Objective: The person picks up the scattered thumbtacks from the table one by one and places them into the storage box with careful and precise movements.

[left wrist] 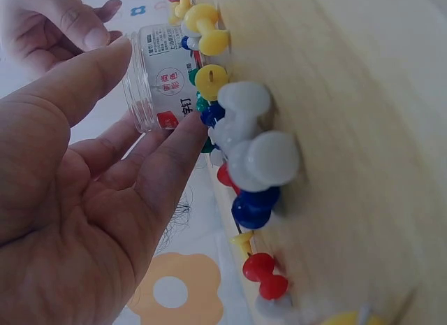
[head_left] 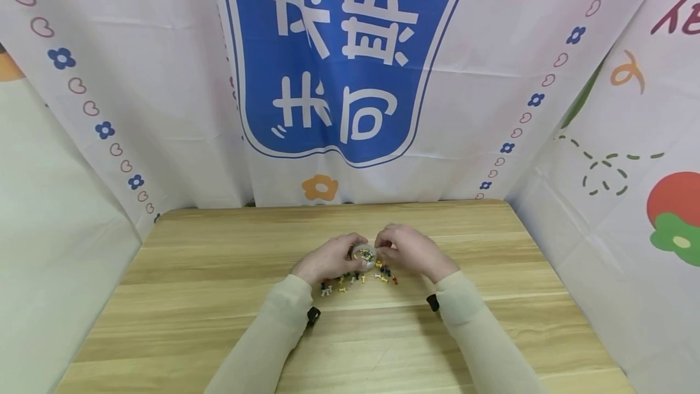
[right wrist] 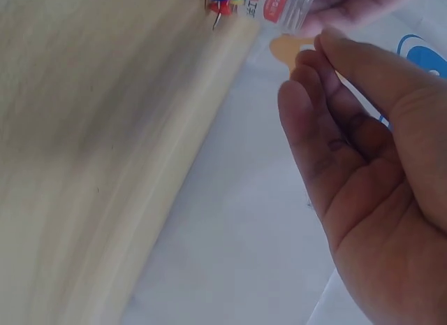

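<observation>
My left hand (head_left: 330, 258) grips a small clear round jar (left wrist: 157, 77) with a printed label, thumb on one side and fingers round the other. Push pins (head_left: 364, 253) of several colours lie in the jar. Close to its rim, my right hand (head_left: 407, 249) has loosely bent fingers and its thumb near the index finger (right wrist: 307, 58); no pin shows between them. Loose push pins lie on the table around the jar, among them a white pin (left wrist: 269, 161), a red pin (left wrist: 264, 275) and a yellow pin (left wrist: 207, 28).
The wooden table (head_left: 219, 333) ends at a far edge in front of a hanging white cloth (head_left: 180, 163) with a blue printed panel (head_left: 339, 120). More printed cloth (head_left: 618, 242) stands along the right side. Some scattered pins lie with their metal points exposed.
</observation>
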`<state>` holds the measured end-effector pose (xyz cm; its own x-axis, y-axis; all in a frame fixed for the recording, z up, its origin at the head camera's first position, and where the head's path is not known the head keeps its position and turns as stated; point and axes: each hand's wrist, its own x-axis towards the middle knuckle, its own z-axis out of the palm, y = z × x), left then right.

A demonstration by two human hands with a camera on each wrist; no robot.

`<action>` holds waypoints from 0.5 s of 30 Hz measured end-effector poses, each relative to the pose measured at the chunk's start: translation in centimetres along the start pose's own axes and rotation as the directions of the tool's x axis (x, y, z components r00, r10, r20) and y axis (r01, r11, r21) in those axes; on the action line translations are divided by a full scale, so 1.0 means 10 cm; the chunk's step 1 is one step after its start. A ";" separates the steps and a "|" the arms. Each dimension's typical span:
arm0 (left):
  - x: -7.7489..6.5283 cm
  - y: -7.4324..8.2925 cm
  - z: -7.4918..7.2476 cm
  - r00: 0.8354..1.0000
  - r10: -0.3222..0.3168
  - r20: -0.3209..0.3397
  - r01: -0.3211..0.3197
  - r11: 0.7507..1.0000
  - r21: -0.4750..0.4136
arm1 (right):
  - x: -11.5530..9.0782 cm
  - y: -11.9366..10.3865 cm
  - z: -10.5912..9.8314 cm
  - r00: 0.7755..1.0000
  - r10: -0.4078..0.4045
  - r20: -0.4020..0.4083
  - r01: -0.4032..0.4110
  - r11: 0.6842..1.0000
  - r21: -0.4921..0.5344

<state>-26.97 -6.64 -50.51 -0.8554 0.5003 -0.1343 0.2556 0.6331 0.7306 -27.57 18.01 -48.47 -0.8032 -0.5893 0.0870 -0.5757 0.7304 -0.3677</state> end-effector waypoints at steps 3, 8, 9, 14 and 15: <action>0.00 0.01 0.00 1.000 0.000 0.001 0.000 1.000 0.001 | -0.02 0.01 -0.03 1.000 -0.014 0.017 0.014 1.000 0.002; 0.01 0.01 0.00 1.000 0.013 0.004 -0.013 1.000 0.015 | -0.06 0.02 -0.06 0.998 0.000 0.064 -0.001 1.000 0.018; 0.01 0.00 0.00 1.000 0.015 0.004 -0.015 1.000 0.018 | -0.07 0.02 -0.06 0.997 0.002 0.075 -0.003 1.000 0.017; 0.00 0.00 0.00 1.000 0.008 0.002 -0.008 1.000 0.022 | -0.11 0.03 -0.03 0.993 -0.009 0.119 0.012 0.999 -0.031; 0.00 0.00 0.00 1.000 0.007 0.000 -0.007 1.000 0.025 | -0.12 0.03 -0.02 0.991 -0.006 0.130 0.011 0.999 -0.040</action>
<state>-26.92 -6.63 -50.48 -0.8535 0.5048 -0.1295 0.2728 0.6446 0.7142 -26.83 18.97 -48.44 -0.7731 -0.6334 -0.0322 -0.5901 0.7370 -0.3297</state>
